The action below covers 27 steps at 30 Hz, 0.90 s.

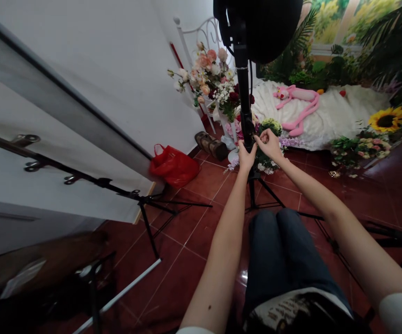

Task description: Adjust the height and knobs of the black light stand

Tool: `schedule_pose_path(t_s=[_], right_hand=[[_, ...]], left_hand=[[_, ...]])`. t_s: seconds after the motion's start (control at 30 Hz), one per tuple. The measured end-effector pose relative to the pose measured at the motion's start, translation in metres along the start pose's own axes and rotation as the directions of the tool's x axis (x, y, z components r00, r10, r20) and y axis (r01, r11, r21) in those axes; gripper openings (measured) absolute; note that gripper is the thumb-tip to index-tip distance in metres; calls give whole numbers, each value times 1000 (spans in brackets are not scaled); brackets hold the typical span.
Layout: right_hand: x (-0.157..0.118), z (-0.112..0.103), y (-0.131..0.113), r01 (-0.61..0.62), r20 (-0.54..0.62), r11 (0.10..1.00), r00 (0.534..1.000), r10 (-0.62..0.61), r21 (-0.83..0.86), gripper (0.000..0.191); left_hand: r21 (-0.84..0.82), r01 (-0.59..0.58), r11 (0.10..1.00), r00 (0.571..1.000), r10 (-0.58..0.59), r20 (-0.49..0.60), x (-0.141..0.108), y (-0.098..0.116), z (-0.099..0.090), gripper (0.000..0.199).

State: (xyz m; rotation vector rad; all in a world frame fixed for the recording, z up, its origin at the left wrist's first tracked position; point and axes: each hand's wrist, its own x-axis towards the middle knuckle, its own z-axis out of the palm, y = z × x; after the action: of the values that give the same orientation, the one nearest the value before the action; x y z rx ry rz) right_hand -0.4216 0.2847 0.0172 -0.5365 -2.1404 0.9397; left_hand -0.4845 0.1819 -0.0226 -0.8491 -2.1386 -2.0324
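Observation:
A black light stand rises upright in front of me, with a large black lamp head at its top. My left hand is wrapped round the stand's column, just below a joint. On the right side of that joint, my right hand has its fingers curled and pinched at a small part of the stand, perhaps a knob, too small to make out. The stand's tripod legs spread over the floor below my hands.
A red bag lies by the wall. Left of me stands another black tripod. Flowers surround the light stand. Behind is a white cloth bearing a pink plush toy. More black stand legs are at right.

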Motion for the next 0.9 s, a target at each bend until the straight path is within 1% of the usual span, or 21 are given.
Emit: schedule_pose_path(t_s=[0.03,0.07,0.1,0.13,0.2,0.27,0.33,0.4,0.47,0.57,0.63,0.7,0.73,0.83,0.9], right_hand=[[-2,-2,0,62,-21,998,998,-62,23,42],[-3,-3,1,97,-20,994,995,-96,43,41],[-1,-4,2,102,-9,993,995,-102,54,41],[2,-4,4,78,7,995,997,-78,56,41],[12,-3,6,-34,65,999,997,32,36,40],[23,-1,7,-139,165,990,976,139,-10,36],[31,2,4,-166,279,985,944,174,-54,30],[36,7,-1,-153,351,986,921,166,-65,26],[38,13,-5,-170,359,985,917,171,-37,25],[37,20,-4,-202,320,979,930,181,36,25],[34,20,0,-213,300,973,938,176,94,19],[31,15,4,-191,286,967,948,136,171,6],[30,10,5,-168,288,963,952,103,211,3],[29,-5,5,-119,330,957,944,27,263,14],[30,-12,4,-130,371,961,928,32,242,16]], left_hand=[[-3,-4,1000,1000,4,2,0,-1,0,37],[-6,-8,1000,1000,8,1,0,-1,0,38],[-7,-12,1000,1000,12,-5,0,-2,1,39],[-6,-13,1000,1000,13,-13,1,-3,1,40],[-1,-13,1000,1000,13,-28,1,-4,2,42],[-2,-13,1000,999,13,-30,1,-4,2,43],[-4,-9,1000,1000,9,-19,1,-4,2,43],[-3,-4,1000,1000,4,-13,1,-3,2,43],[1,-1,1000,1000,1,-9,1,-4,1,43],[16,1,1000,1000,-1,-7,1,-4,1,42],[17,-1,1000,1000,1,-11,1,-4,1,41],[7,-11,1000,1000,11,-12,1,-4,1,41],[2,-17,1000,1000,17,-11,1,-4,1,41],[0,-25,1000,1000,25,-9,0,-2,1,42],[3,-24,1000,1000,24,-10,0,-1,1,43]])
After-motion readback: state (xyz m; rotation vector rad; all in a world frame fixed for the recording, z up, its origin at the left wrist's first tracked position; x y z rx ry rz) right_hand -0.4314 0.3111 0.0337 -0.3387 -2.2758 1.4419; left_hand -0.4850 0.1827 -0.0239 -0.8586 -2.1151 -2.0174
